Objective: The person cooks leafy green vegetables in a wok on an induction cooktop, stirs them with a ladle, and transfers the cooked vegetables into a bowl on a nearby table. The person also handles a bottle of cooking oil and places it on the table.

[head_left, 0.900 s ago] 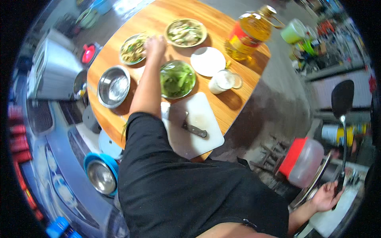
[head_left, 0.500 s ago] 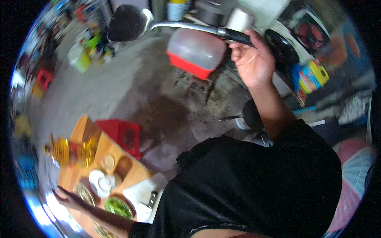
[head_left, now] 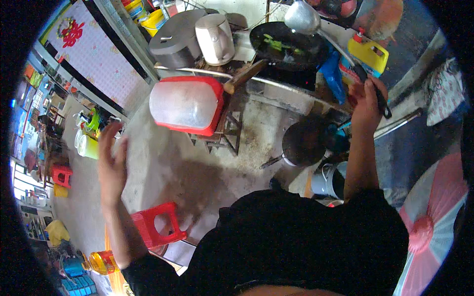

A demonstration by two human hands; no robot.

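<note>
My right hand (head_left: 366,103) grips the black handle of a long metal spatula (head_left: 302,18), its head raised at the far side of a black wok (head_left: 262,49). Green leafy pieces (head_left: 279,45) lie in the wok, whose wooden handle (head_left: 238,79) points toward me. A yellow jug (head_left: 373,55) and a blue plastic bag (head_left: 334,81) sit right of it. My left hand (head_left: 112,165) hangs in the air at left, fingers apart and empty, beside nothing it touches.
A silver kettle (head_left: 215,37) and grey pot (head_left: 170,49) stand left of the wok. Below are a red-rimmed box (head_left: 182,101) on a wooden stool and a dark pan (head_left: 301,143). A red stool (head_left: 158,222), oil bottle (head_left: 102,262) and pink-blue fan (head_left: 424,227) are lower in view.
The view has swung from the food table to the stove. My left hand has left the bowls on the table, and my right hand has carried the spatula up to the wok.
</note>
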